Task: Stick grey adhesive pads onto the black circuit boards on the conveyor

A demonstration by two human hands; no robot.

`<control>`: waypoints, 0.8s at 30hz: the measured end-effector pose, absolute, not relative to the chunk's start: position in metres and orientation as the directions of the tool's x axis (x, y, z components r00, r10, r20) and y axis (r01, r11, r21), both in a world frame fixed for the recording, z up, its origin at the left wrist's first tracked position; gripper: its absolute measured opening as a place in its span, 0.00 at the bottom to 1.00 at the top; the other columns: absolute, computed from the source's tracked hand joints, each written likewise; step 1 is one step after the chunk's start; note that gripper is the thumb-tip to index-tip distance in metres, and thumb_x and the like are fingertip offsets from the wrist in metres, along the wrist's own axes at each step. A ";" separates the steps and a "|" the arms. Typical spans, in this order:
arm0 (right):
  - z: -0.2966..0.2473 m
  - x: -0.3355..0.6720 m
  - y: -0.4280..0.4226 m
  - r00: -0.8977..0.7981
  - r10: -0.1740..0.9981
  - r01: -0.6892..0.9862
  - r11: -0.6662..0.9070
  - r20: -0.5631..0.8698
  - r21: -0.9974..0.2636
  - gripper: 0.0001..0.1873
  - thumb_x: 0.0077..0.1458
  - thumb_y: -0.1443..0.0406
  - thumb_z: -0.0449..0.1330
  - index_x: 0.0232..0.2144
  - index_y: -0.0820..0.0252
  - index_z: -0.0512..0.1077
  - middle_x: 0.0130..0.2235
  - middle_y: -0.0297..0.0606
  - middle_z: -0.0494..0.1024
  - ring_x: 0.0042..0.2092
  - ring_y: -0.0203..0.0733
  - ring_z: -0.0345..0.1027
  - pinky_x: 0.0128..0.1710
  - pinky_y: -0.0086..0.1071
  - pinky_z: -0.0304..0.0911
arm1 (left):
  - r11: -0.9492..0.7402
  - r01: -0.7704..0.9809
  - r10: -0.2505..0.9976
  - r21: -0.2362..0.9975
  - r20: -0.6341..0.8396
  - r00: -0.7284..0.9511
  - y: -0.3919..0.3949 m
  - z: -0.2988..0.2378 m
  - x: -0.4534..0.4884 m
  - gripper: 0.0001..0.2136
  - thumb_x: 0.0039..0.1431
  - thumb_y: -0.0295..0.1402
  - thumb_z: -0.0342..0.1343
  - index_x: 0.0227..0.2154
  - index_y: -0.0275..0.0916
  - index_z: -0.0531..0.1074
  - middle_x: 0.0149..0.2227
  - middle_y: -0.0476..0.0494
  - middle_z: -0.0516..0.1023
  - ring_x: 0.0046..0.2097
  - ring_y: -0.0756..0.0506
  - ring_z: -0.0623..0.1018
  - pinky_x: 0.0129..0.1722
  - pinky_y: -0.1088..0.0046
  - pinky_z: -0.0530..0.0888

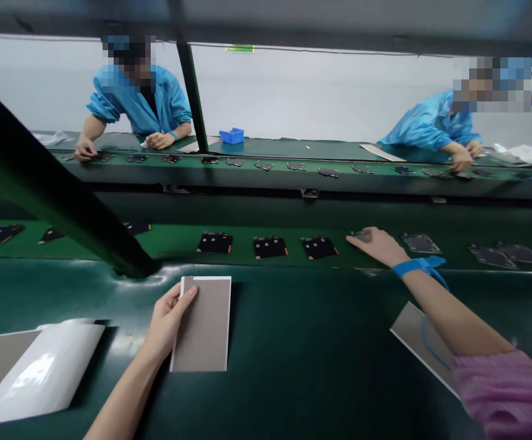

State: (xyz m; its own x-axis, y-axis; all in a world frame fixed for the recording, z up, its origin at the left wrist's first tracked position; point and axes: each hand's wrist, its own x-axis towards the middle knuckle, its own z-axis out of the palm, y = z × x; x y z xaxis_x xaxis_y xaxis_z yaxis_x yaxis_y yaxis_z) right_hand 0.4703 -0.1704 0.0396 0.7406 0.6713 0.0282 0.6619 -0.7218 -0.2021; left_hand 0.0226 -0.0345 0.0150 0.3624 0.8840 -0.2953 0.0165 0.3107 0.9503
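My left hand [169,318] grips the left edge of a grey sheet with white borders [206,330], thumb on top, just above the green table. My right hand [380,244] reaches over to the green belt, its fingers closed on a circuit board [361,235] that they largely cover. A blue wrist strap circles that wrist. Left of the hand on the belt lie black boards, the nearest one [319,247] flat with small pale squares on it. To its right lies a greyer board [421,243].
Slanting across the left is a dark post [64,183]. White glossy sheets [41,373] lie at the left, and another grey sheet [424,342] sits beneath my right forearm. Two co-workers in blue handle boards beyond a second belt, near a blue bin [232,135].
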 end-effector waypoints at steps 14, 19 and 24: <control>0.056 0.413 -0.130 0.747 0.616 0.665 -0.700 0.250 -0.261 0.20 0.51 0.57 0.57 0.45 0.62 0.69 0.45 0.52 0.75 0.46 0.56 0.70 0.40 0.42 0.66 | 0.239 -0.082 0.858 0.968 -0.171 0.484 -0.030 0.005 0.023 0.19 0.47 0.47 0.62 0.33 0.34 0.73 0.24 0.51 0.69 0.26 0.52 0.67 0.24 0.80 0.62; 0.039 0.359 -0.109 0.695 0.713 0.701 -0.701 -0.093 -0.134 0.29 0.51 0.43 0.53 0.38 0.61 0.74 0.46 0.53 0.74 0.48 0.60 0.69 0.42 0.46 0.65 | 0.203 -0.088 0.869 0.975 -0.137 0.475 -0.031 0.006 0.024 0.19 0.47 0.47 0.61 0.31 0.35 0.73 0.24 0.51 0.69 0.25 0.52 0.66 0.23 0.80 0.61; 0.029 0.336 -0.082 0.718 0.681 0.619 -0.720 -0.145 -0.314 0.32 0.45 0.46 0.62 0.42 0.66 0.73 0.48 0.57 0.74 0.48 0.62 0.69 0.43 0.45 0.65 | 0.144 -0.120 0.892 0.982 -0.076 0.446 -0.033 0.004 0.024 0.19 0.48 0.47 0.60 0.32 0.35 0.73 0.26 0.50 0.71 0.27 0.51 0.68 0.27 0.79 0.63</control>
